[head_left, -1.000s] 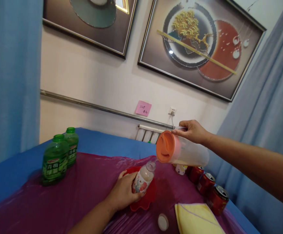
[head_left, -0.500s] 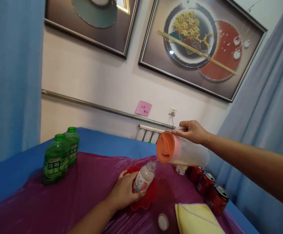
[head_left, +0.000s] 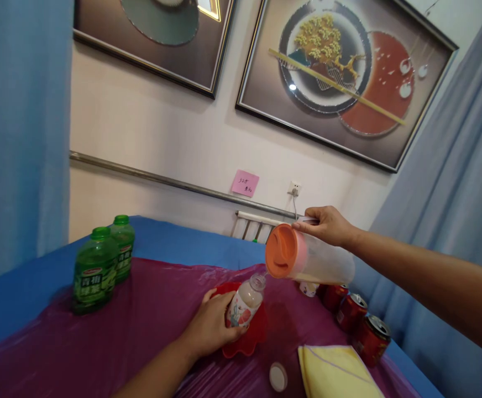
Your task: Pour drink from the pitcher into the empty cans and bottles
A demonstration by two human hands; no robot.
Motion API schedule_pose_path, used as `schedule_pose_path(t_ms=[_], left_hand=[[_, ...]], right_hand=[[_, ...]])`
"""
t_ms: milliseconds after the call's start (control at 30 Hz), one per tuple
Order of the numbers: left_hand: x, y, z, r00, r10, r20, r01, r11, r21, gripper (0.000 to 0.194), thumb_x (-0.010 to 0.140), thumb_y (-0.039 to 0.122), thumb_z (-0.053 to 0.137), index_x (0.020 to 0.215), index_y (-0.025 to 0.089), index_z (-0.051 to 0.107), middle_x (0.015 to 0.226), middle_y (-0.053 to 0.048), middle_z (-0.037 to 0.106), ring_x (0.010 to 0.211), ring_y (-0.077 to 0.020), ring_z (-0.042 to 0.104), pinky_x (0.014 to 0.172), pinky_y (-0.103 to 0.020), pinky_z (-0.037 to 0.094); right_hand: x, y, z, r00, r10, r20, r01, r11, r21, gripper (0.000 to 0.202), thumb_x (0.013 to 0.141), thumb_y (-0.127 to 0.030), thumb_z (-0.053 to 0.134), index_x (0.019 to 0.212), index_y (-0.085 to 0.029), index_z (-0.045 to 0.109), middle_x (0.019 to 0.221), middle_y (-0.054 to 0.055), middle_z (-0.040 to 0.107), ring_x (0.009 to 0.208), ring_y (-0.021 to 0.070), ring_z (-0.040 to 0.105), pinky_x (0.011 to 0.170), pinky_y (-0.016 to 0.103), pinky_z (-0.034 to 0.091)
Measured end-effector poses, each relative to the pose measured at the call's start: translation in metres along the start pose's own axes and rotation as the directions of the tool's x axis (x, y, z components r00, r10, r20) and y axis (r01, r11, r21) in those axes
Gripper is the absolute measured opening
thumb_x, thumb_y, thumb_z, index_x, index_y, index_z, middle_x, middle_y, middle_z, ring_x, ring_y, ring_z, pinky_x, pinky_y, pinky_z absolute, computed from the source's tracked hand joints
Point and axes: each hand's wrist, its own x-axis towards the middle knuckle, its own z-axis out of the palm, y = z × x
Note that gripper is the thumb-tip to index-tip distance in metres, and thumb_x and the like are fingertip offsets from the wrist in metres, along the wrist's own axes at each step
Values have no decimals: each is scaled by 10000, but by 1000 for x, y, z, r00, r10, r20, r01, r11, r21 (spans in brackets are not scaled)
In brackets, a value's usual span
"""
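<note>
My left hand (head_left: 216,326) is wrapped round a small clear bottle (head_left: 245,303) with a printed label, tilted over a red scalloped dish (head_left: 245,344). The bottle's mouth is uncapped. Its neck meets the lower edge of the orange lid of a plastic pitcher (head_left: 311,260), which lies nearly on its side in the air. Some liquid shows along the pitcher's underside; whether a stream runs into the bottle is too fine to make out. Gripping the pitcher's handle from above is my right hand (head_left: 328,225). A white cap (head_left: 278,377) rests on the purple sheet near the dish.
Two green bottles (head_left: 95,271) stand at the left. Several red cans (head_left: 371,340) line the right side, with a patterned cup (head_left: 308,288) behind them. A folded yellow cloth (head_left: 336,373) lies in front. Purple plastic (head_left: 153,309) covers the blue surface (head_left: 162,239).
Almost nothing differs. The pitcher has shifted very slightly left, while the bottle and both hands keep their places.
</note>
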Motion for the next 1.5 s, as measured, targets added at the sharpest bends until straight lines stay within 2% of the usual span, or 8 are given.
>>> schedule_pose_path(t_ms=[333, 1033, 1233, 1500], left_hand=[[-1, 4, -2, 1000, -1, 14, 1, 1000, -4, 408, 717, 376, 783, 1106, 290, 699, 1072, 5, 779, 1048, -295, 687, 1191, -549, 204], [-1, 4, -3, 1000, 8, 17, -8, 1000, -8, 458, 704, 384, 795, 1139, 290, 692, 1112, -9, 774, 1086, -311, 677, 1192, -567, 203], [-2, 4, -3, 1000, 8, 24, -8, 1000, -14, 460, 710, 383, 785, 1150, 296, 683, 1152, -20, 774, 1108, -314, 669, 1198, -565, 191], [-2, 5, -3, 1000, 0, 17, 0, 1000, 12, 439, 703, 392, 782, 1121, 288, 697, 1096, -5, 779, 1078, -313, 686, 1193, -532, 220]], right_hand=[[0, -2, 3, 1000, -8, 7, 8, 1000, -11, 645, 739, -798, 625, 563, -233, 369, 553, -49, 309, 556, 109, 289, 502, 267, 213], [-1, -6, 10, 1000, -24, -15, 24, 1000, -10, 715, 697, -888, 580, 542, -235, 335, 539, -48, 291, 551, 110, 266, 495, 274, 204], [-1, -6, 8, 1000, -8, -22, 8, 1000, 1, 673, 702, -831, 627, 545, -230, 367, 540, -48, 307, 545, 106, 275, 489, 265, 203], [-3, -6, 10, 1000, 9, -24, -8, 999, 44, 634, 713, -767, 667, 541, -229, 378, 542, -52, 308, 551, 103, 277, 497, 265, 197]])
